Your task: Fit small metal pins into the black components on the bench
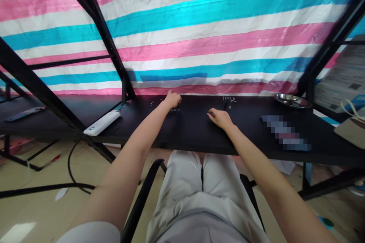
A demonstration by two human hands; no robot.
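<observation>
Over the black table, my left hand (172,100) has its fingers curled downward. Just beneath it sits a short row of small dark pieces (175,110), partly covered by the hand. My right hand (219,117) is closed in a pinch low over the table, thumb and fingertips together. What either hand holds, if anything, is too small or hidden to tell. Beyond the right hand are small whitish marks or pieces (229,99) and a small dark piece (229,107). A few tiny light bits (152,103) lie left of my left hand.
A white power-strip-like case (102,123) lies at the left on the black table (194,136). To the right are a shiny metal dish (292,100) and a pixelated flat object (286,133). Black frame posts (99,30) and a striped sheet (216,45) stand behind.
</observation>
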